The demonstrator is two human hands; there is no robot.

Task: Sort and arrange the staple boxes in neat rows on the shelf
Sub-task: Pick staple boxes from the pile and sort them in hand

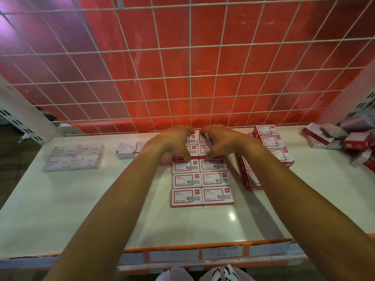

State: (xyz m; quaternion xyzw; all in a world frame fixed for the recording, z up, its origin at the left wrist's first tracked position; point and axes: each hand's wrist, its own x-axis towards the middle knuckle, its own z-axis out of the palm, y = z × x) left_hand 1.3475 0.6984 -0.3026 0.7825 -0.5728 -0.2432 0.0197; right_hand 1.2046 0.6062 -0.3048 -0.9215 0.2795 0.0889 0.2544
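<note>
Head view: left hand (174,141) & right hand (221,141) curled over rear staple boxes (204,149), part hidden; grip unclear.

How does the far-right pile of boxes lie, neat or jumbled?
Jumbled: in the far-right pile boxes lie tilted at mixed angles, overlapping, not in rows.

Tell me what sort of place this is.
Likely a stationery shop's display shelf: a white shelf with an orange price-label rail along its front, a wire grid back panel, and many identical red-and-white staple boxes laid in rows.
</note>
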